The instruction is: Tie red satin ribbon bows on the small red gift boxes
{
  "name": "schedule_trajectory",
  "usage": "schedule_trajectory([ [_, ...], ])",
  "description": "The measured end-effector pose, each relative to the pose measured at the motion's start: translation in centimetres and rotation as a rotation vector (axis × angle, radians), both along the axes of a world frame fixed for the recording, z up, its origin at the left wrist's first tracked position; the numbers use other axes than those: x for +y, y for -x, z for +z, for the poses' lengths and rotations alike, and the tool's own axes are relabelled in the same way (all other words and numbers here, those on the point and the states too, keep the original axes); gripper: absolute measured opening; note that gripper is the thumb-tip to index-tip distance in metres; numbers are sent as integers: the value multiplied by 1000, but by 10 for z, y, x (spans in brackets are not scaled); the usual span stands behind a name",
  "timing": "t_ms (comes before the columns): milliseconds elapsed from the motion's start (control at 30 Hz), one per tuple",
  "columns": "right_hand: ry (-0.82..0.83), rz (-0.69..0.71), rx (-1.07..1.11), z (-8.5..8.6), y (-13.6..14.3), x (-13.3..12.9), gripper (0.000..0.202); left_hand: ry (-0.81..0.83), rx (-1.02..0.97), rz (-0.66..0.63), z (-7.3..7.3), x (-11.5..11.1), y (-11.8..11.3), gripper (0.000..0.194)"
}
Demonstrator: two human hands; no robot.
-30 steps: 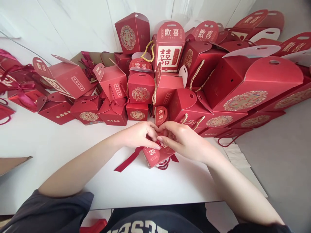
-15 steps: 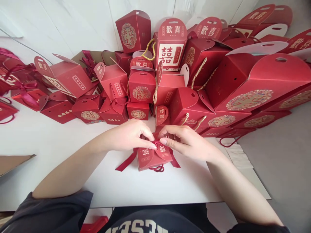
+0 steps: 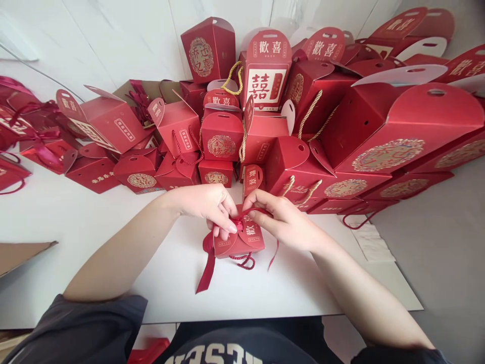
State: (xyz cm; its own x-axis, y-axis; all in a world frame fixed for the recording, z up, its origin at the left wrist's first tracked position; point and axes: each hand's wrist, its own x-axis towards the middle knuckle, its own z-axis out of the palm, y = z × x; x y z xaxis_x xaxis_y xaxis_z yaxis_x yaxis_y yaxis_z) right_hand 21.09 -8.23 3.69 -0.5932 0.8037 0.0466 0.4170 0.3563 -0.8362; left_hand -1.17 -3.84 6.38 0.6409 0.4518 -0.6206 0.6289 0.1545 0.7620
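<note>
A small red gift box [image 3: 250,242] with white lettering sits on the white table in front of me, its top flaps folded shut. Dark red ribbon [image 3: 206,273] passes through the top, one tail trailing down at the left and a thinner one at the right. My left hand [image 3: 215,210] pinches the ribbon over the middle of the lid. My right hand [image 3: 280,217] is closed too, holding a length of the ribbon between thumb and fingers just right of the left hand. A red cord handle [image 3: 245,261] hangs at the box's near side.
Many red gift boxes [image 3: 222,136] are stacked along the wall behind, several with gold rope handles. Ribbon-tied boxes [image 3: 41,139] stand at the far left. A cardboard flap [image 3: 25,257] juts in at the left, and white paper [image 3: 373,242] lies at the right.
Both hands have shifted slightly left along with the box. The right hand has drawn its ribbon end up, and the left tail now hangs lower and more upright.
</note>
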Motion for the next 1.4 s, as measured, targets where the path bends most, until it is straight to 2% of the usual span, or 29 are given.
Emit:
schedule_trajectory([
  [167, -72, 8, 18, 2, 0, 3, 15, 11, 40, 20, 2, -2, -2, 30],
  [333, -86, 10, -50, 3, -1, 7, 10, -10, 37, 6, 0, -3, -1, 22],
  [467, -115, -22, -16, 1, -2, 3, 7, -22, -4, -7, -2, -3, 0, 18],
  [533, -224, -32, 14, -2, -3, -2, 7, -18, -30, -19, -1, -3, 0, 18],
  [600, -403, -5, 21, -7, -2, -8, 8, -34, -44, -34, 0, -4, -1, 18],
  [733, -763, 126, -41, -19, 1, -20, 18, -134, 23, -46, 3, -7, -2, 20],
  [833, -876, 188, -158, -23, 2, -25, 23, -166, 86, -22, 4, -10, -3, 24],
  [933, -922, 218, -243, -21, 2, -26, 26, -216, 60, -26, 5, -17, -4, 23],
  [1067, -932, 226, -294, -19, 2, -26, 28, -309, 61, 29, 8, -26, -9, 24],
  [1267, -989, 223, -276, -23, 0, -27, 27, -319, 28, 87, 2, -27, -14, 15],
  [1400, -881, 249, -162, -19, -5, -20, 19, -405, -50, 68, -6, -27, -14, 15],
])
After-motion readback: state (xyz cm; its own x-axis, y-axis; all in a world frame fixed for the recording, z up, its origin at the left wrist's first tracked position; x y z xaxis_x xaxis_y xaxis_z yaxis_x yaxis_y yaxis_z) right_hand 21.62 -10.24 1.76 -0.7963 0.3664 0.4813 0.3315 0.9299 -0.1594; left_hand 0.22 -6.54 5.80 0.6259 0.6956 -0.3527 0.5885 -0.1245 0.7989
